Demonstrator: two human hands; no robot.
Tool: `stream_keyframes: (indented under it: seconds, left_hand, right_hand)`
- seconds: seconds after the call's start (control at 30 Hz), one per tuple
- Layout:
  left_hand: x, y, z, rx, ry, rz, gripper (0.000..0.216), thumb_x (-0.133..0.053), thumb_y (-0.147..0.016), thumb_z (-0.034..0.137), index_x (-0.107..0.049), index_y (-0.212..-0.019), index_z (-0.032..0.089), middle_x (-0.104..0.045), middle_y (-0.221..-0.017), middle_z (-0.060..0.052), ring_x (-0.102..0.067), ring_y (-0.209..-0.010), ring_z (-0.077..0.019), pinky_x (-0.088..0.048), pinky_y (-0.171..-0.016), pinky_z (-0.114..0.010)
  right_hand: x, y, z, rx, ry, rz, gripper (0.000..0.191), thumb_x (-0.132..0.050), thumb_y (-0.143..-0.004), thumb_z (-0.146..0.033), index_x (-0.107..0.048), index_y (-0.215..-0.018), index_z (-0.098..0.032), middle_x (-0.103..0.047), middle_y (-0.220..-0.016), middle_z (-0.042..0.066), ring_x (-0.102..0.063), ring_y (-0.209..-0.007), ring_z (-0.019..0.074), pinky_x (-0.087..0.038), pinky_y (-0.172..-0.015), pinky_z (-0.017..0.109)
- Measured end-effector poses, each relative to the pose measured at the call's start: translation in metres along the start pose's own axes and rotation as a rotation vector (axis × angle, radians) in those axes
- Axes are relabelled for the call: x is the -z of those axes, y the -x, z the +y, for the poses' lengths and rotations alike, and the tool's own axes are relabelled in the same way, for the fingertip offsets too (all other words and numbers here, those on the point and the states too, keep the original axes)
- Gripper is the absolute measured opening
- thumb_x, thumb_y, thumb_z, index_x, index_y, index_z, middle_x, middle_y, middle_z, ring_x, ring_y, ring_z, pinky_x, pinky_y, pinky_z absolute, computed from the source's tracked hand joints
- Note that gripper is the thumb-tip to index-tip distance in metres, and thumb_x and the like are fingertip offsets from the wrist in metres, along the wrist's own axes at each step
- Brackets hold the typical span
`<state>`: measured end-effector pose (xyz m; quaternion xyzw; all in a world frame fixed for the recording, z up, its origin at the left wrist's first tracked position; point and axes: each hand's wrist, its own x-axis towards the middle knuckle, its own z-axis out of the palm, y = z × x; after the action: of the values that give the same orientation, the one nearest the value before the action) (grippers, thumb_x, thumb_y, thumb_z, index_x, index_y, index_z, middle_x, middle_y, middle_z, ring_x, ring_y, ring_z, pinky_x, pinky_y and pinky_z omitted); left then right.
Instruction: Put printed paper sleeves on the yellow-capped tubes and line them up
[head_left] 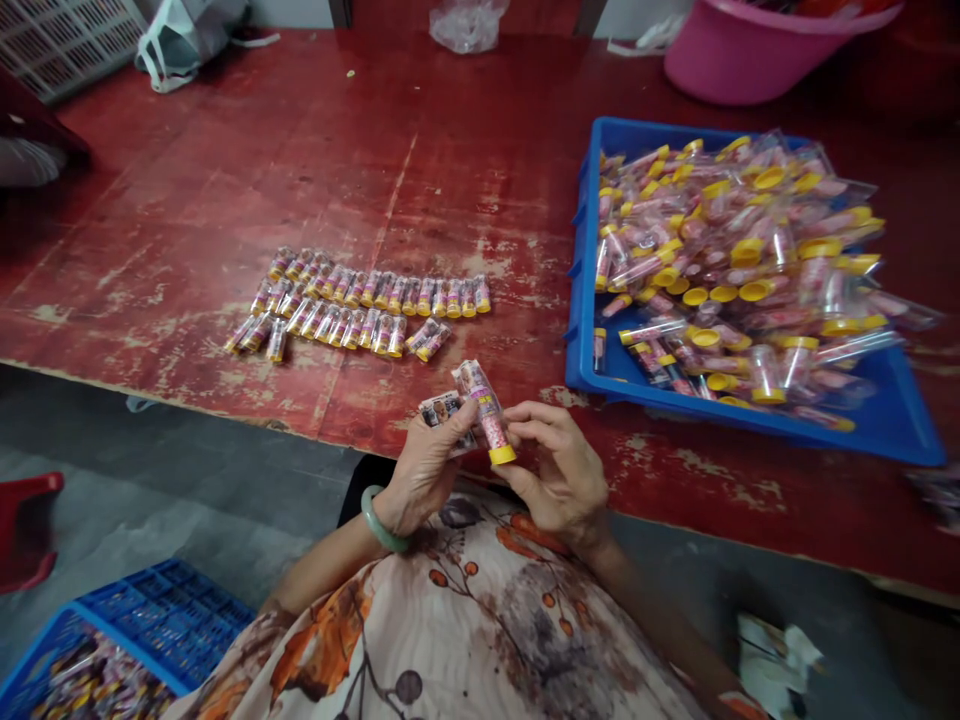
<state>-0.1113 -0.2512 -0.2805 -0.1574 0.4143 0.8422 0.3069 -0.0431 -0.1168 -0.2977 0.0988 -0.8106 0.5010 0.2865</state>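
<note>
My left hand [431, 460], with a green bangle at the wrist, is closed on a small capped tube [491, 415]. This tube is clear, with a printed label, pink-and-white beads inside and a yellow cap pointing down toward me. Under the same thumb, printed slips [441, 408] stick out on the left. My right hand [559, 470] curls around the tube's right side, its thumb by the cap and its fingertips at the wrapping. Just beyond my hands, labelled tubes [367, 290] lie in rows on the red table [225, 150], two of them [427, 338] nearest the tube I hold.
On the right, a blue tray [581, 300] is heaped with yellow-capped tubes [697, 250], many in clear bags. A pink basin [739, 60] and a clear plastic bag [466, 22] stand at the back. Lower left is a blue crate [157, 615] of tubes, near a red stool [30, 530].
</note>
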Motion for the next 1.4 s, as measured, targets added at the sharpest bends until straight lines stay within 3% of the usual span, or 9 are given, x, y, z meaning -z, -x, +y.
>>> stream_keyframes:
  seconds: [0.1, 0.23, 0.47, 0.7, 0.97, 1.4]
  left_hand:
    - [-0.002, 0.003, -0.002, 0.002, -0.014, -0.057, 0.031, -0.087, -0.062, 0.034, -0.068, -0.075, 0.013, -0.067, -0.069, 0.000, -0.060, -0.060, -0.0101, -0.050, -0.063, -0.023]
    - [-0.002, 0.006, -0.004, 0.029, -0.046, -0.106, 0.032, -0.088, -0.059, 0.031, -0.071, -0.078, 0.012, -0.069, -0.074, -0.002, -0.062, -0.064, -0.0105, -0.049, -0.066, -0.023]
    - [-0.002, 0.009, -0.007, 0.032, -0.087, -0.142, 0.030, -0.085, -0.064, 0.032, -0.072, -0.084, 0.014, -0.070, -0.077, -0.002, -0.063, -0.067, -0.0121, -0.050, -0.068, -0.025]
    - [-0.001, 0.007, -0.005, 0.033, -0.084, -0.165, 0.027, -0.084, -0.066, 0.028, -0.074, -0.087, 0.014, -0.072, -0.081, -0.004, -0.065, -0.070, -0.0133, -0.052, -0.071, -0.025]
    - [-0.006, 0.010, -0.003, 0.031, -0.046, -0.119, 0.028, -0.087, -0.061, 0.029, -0.074, -0.081, 0.014, -0.072, -0.076, -0.003, -0.065, -0.066, -0.0122, -0.054, -0.068, -0.024]
    - [-0.002, 0.014, -0.012, 0.040, -0.045, -0.103, 0.028, -0.086, -0.063, 0.030, -0.073, -0.083, 0.015, -0.073, -0.079, -0.003, -0.067, -0.066, -0.0141, -0.055, -0.065, -0.025]
  right_hand:
    - [-0.004, 0.000, 0.002, -0.031, -0.059, 0.082, 0.040, -0.067, -0.078, -0.015, -0.059, -0.116, -0.021, -0.060, -0.116, 0.010, -0.062, -0.085, 0.0196, -0.056, -0.075, 0.038]
    - [-0.005, -0.006, 0.001, -0.079, -0.049, 0.157, 0.028, -0.065, -0.078, -0.011, -0.064, -0.104, -0.021, -0.062, -0.103, 0.006, -0.051, -0.060, 0.0097, -0.049, -0.053, 0.027]
    - [-0.002, -0.013, -0.004, -0.029, 0.021, 0.212, 0.026, -0.064, -0.078, -0.008, -0.069, -0.099, -0.022, -0.065, -0.097, 0.005, -0.059, -0.071, 0.0138, -0.048, -0.052, 0.025]
    - [0.002, -0.009, -0.001, 0.004, 0.084, 0.142, 0.025, -0.065, -0.083, -0.011, -0.070, -0.104, -0.023, -0.067, -0.101, 0.007, -0.066, -0.087, 0.0197, -0.058, -0.071, 0.034]
    - [-0.008, -0.007, -0.005, 0.149, 0.214, 0.205, 0.035, -0.056, -0.084, -0.003, -0.068, -0.111, -0.022, -0.068, -0.103, 0.010, -0.067, -0.085, 0.0195, -0.057, -0.063, 0.031]
    - [-0.011, 0.000, -0.008, 0.129, 0.227, 0.227, 0.036, -0.056, -0.084, -0.003, -0.069, -0.111, -0.023, -0.068, -0.105, 0.009, -0.068, -0.086, 0.0198, -0.057, -0.062, 0.029]
